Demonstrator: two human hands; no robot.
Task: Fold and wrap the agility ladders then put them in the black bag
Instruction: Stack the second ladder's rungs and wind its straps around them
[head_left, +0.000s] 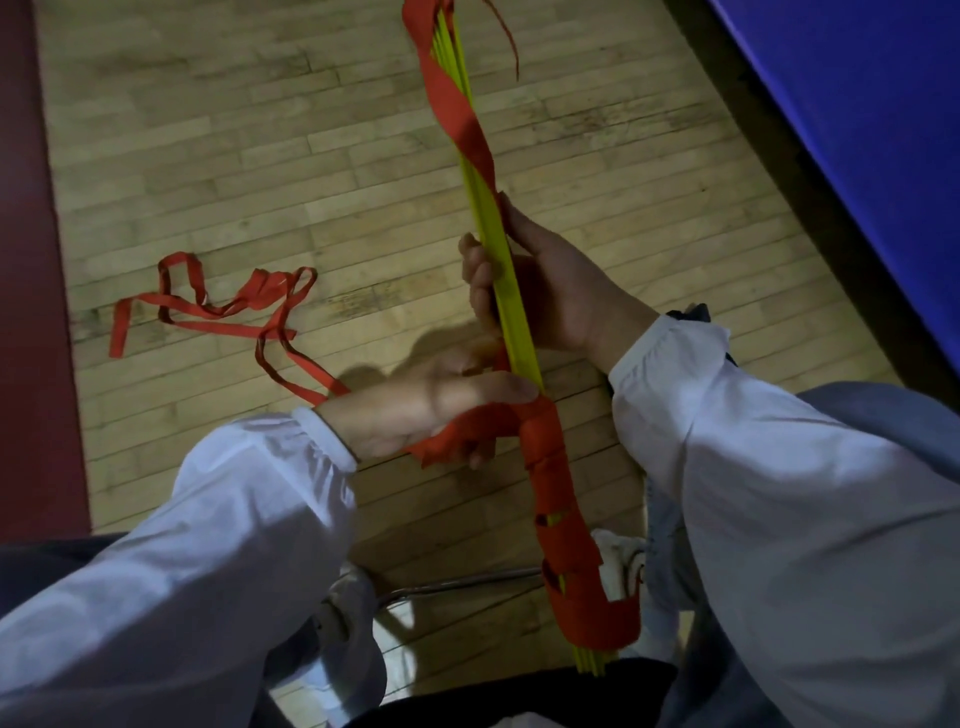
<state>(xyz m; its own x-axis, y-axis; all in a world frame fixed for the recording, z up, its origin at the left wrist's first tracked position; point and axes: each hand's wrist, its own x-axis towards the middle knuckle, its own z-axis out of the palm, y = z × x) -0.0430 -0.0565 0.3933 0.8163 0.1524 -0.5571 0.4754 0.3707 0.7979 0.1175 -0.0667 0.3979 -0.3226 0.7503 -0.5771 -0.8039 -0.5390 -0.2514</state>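
— Over the wooden floor, in the head view, where is the agility ladder?

— Between both hands, slanting from the top edge down toward the person's lap. Its yellow rungs are gathered into one bundle. The right hand has its fingers clenched round the middle of the bundle. The left hand grasps the red strap just beside the wound lower part.

— What could go wrong?

— I judge the wrap is only partly done. The lower coils show gaps with yellow between them, so slack in the left hand could let them slide apart. Only one loose spiral crosses the upper half, so the rungs may fan out if the right grip eases. The loose strap on the floor lies in a tangle and could knot or snag when pulled in.

— And the count?

— One bundle, two hands, one tangle of loose strap and one blue mat at the right. There are several rungs, but I cannot tell exactly how many. I can make out no black bag for certain; a dark shape at the bottom edge may be one, but I cannot tell.
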